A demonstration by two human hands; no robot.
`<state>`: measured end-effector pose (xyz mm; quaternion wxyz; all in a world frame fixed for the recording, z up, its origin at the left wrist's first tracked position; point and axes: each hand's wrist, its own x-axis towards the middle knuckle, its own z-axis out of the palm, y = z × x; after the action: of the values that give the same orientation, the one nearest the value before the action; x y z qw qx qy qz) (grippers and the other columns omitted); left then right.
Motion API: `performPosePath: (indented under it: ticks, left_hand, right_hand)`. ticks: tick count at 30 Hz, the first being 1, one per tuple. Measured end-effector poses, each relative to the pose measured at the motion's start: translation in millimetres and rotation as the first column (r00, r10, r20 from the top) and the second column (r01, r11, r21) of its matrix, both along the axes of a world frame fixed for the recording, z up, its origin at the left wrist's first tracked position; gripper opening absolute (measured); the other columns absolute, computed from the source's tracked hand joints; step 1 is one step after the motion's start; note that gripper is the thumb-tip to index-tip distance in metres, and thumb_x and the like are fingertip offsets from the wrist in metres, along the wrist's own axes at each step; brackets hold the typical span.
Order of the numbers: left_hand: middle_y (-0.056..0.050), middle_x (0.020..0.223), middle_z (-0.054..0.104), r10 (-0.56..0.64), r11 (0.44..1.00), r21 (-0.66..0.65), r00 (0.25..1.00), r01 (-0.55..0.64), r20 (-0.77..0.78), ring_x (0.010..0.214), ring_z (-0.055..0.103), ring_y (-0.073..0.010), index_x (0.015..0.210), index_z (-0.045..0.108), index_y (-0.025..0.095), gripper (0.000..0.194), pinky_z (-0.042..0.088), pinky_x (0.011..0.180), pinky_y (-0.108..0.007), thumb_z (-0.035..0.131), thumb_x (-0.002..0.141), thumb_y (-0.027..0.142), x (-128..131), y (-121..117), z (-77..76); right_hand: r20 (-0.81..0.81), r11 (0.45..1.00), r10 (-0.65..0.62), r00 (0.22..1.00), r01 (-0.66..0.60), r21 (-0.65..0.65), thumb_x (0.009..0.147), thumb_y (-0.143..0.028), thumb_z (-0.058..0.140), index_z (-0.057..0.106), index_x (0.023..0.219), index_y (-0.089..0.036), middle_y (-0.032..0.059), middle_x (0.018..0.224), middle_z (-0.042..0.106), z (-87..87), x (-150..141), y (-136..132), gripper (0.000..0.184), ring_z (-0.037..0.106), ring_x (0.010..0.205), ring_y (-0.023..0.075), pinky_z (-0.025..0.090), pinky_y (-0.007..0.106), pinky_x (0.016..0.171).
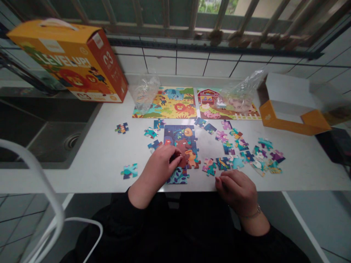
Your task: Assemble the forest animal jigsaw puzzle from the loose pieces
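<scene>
A partly joined jigsaw puzzle [189, 140] with a brown bear on a dark blue ground lies in front of me. Over its left lower part rests my left hand [160, 162], thumb and fingers bent together; whatever they hold, if anything, is hidden. My right hand [238, 191] is closed at the counter's front edge, fingers curled under so their contents cannot be seen. Just beyond it lie a pink and teal puzzle piece [210, 166] and a dark piece with a yellow leaf [223, 163]. Left of the puzzle is a loose teal piece [129, 171].
Several more loose pieces [242, 144] spread to the right. Behind are a finished lion picture [178, 104] and a farm picture [211, 114], with plastic bags [145, 93] on them. An orange box [74, 65] stands by the sink [82, 153]; an open box [290, 117] sits right.
</scene>
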<state>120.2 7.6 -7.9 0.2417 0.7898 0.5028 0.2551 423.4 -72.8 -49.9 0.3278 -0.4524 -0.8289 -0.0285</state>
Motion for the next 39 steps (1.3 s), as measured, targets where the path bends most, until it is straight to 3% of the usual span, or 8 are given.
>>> performPosePath:
  ticks: [7,13,16,22,26,33,36,39]
  left_hand:
    - [-0.005,0.095,0.074,-0.036,0.995,0.087,0.998,0.04,-0.049,0.094,0.068,-0.0251,0.093,0.067,0.021,0.01,0.054,0.093,-0.044,0.072,0.101,0.019,1,-1,-4.2]
    - [-0.008,0.112,0.079,-0.211,0.964,0.154,0.976,0.217,-0.053,0.108,0.072,-0.0265,0.104,0.076,0.023,0.011,0.054,0.095,-0.045,0.066,0.108,0.027,-7,-7,-2.4]
    - [-0.008,0.12,0.08,-0.236,0.949,0.186,0.965,0.255,-0.117,0.113,0.073,-0.0271,0.108,0.079,0.024,0.013,0.053,0.096,-0.046,0.066,0.108,0.028,-8,-13,-5.5]
    - [-0.01,0.126,0.08,-0.215,0.932,0.259,0.962,0.254,-0.168,0.117,0.074,-0.029,0.117,0.08,0.024,0.016,0.054,0.098,-0.048,0.066,0.108,0.027,-6,-20,-15.4]
    - [-0.011,0.129,0.08,-0.195,0.93,0.275,0.962,0.243,-0.191,0.12,0.073,-0.0298,0.122,0.078,0.024,0.019,0.054,0.101,-0.049,0.065,0.109,0.028,-10,-26,-13.3]
    - [-0.01,0.116,0.08,0.071,0.915,0.401,0.994,-0.03,-0.088,0.109,0.074,-0.0279,0.117,0.071,0.021,0.013,0.054,0.098,-0.046,0.063,0.108,0.022,-27,-35,-0.6]
    - [-0.01,0.121,0.079,0.036,0.917,0.398,0.996,0.0,-0.083,0.112,0.073,-0.0283,0.122,0.07,0.023,0.017,0.053,0.1,-0.046,0.064,0.107,0.022,-27,-37,-0.8]
    - [-0.013,0.136,0.076,-0.068,0.921,0.374,0.989,0.112,-0.128,0.124,0.07,-0.0303,0.135,0.068,0.023,0.029,0.051,0.106,-0.049,0.065,0.107,0.025,-20,-37,-3.5]
  right_hand:
    - [0.015,1.0,-0.002,1.0,0.002,-0.004,0.1,-0.014,0.072,0.062,0.09,-0.025,0.0028,0.084,0.07,-0.1,1,0,0.019,0.06,0.076,0.0196,0.045,0.036,0.072]
    - [0.019,1.0,-0.005,1.0,0.005,-0.003,0.101,-0.014,0.072,0.062,0.089,-0.025,0.0032,0.083,0.07,3.2,-1,1,0.019,0.061,0.075,0.02,0.047,0.036,0.072]
    - [0.015,1.0,-0.005,1.0,0.005,0.005,0.102,-0.015,0.071,0.061,0.089,-0.025,0.0028,0.083,0.07,5.3,-2,1,0.019,0.06,0.074,0.0194,0.046,0.036,0.071]
    - [0.007,1.0,0.002,1.0,-0.002,0.005,0.101,-0.012,0.072,0.06,0.09,-0.025,0.0028,0.083,0.069,5.9,-3,1,0.02,0.059,0.075,0.0191,0.045,0.036,0.071]
    - [0.011,1.0,0.004,1.0,-0.004,-0.005,0.101,-0.013,0.073,0.06,0.091,-0.025,0.003,0.084,0.069,3.3,-1,2,0.02,0.059,0.075,0.0195,0.045,0.036,0.071]
    - [0.006,1.0,-0.001,1.0,0.001,-0.001,0.101,-0.013,0.072,0.06,0.091,-0.025,0.0033,0.084,0.07,2.2,-1,0,0.02,0.06,0.076,0.0199,0.045,0.037,0.072]
    - [0.002,1.0,0.0,1.0,0.0,-0.01,0.101,-0.013,0.073,0.061,0.091,-0.025,0.0036,0.085,0.07,1.6,-1,0,0.019,0.061,0.076,0.02,0.046,0.037,0.072]
    - [-0.001,1.0,0.007,1.0,-0.007,-0.008,0.1,-0.013,0.073,0.061,0.091,-0.024,0.0036,0.085,0.07,1.0,0,0,0.02,0.061,0.076,0.0199,0.046,0.037,0.071]
